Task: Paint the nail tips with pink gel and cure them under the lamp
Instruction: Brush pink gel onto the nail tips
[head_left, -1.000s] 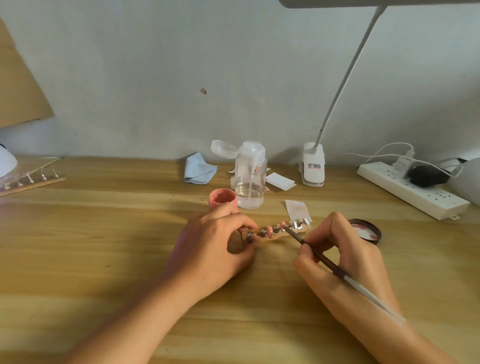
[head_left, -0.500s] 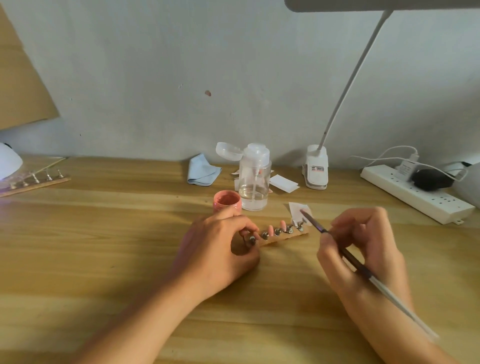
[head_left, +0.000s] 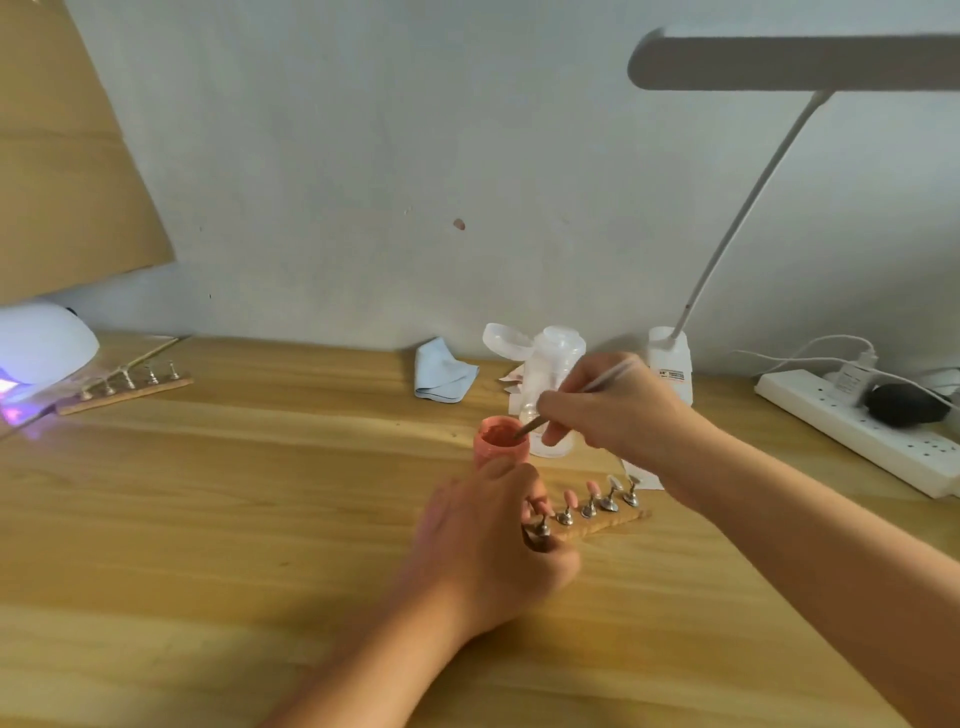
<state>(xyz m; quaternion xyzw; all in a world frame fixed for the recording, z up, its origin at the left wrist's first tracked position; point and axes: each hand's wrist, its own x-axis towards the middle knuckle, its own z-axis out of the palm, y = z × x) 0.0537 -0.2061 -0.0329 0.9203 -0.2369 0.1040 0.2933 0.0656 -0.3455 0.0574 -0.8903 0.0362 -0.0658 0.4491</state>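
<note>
Right hand (head_left: 618, 410) pinches a slim nail brush (head_left: 530, 427) between thumb and curled fingers above a wooden table (head_left: 208, 519). The brush's long axis slants from its pale handle end, up and right over the knuckles, down and left to the bristle tip, which points into the open mouth of the pink gel jar (head_left: 501, 447). Left hand (head_left: 488, 545) lies nearer the camera, its fingers and thumb curled round the near left end of a wooden holder strip (head_left: 597, 525), just in front of the jar.

A white desk lamp (head_left: 795, 62) arches over the right side. At the far left edge a white curing lamp (head_left: 41, 343) glows violet, with a second strip of metal stands (head_left: 124, 387) just beside it. A white power strip (head_left: 857, 431) lies along the right.

The holder strip runs from the left hand up and right and carries a row of metal stands with nail tips (head_left: 592, 487). The two middle tips are pink, the two at the far end look pale, and the one by the fingers is partly hidden.

A clear pump bottle (head_left: 556, 348), lid flipped open, stands behind the jar; its contents are hard to make out behind the right hand. The jar holds pink gel. A blue cloth (head_left: 444, 371) lies left of the bottle.
</note>
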